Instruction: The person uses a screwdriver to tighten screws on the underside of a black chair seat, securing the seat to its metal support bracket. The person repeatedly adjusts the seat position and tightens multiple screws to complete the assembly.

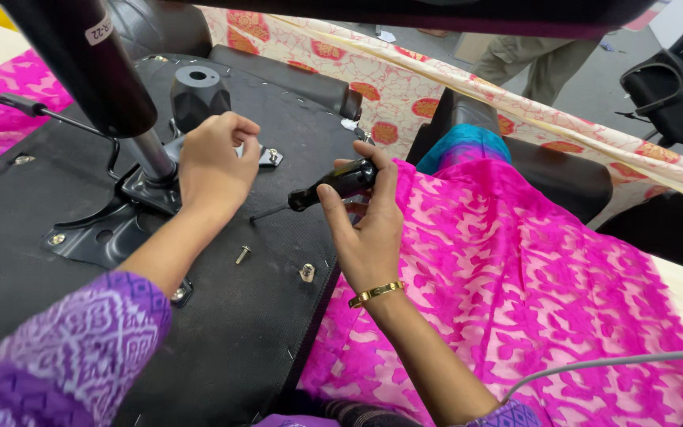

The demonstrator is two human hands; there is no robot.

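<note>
While the left hand (215,162) curls shut over a metal bracket (132,205), the right hand (365,225) grips a black-handled screwdriver (322,190)

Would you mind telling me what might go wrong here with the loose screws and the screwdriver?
1. The loose screw lies free on the seat base near its edge; a nudge might roll it off into the pink cloth.
2. The right hand holds the screwdriver with its tip off any screw; it could slip and jab the left hand close by.
</note>
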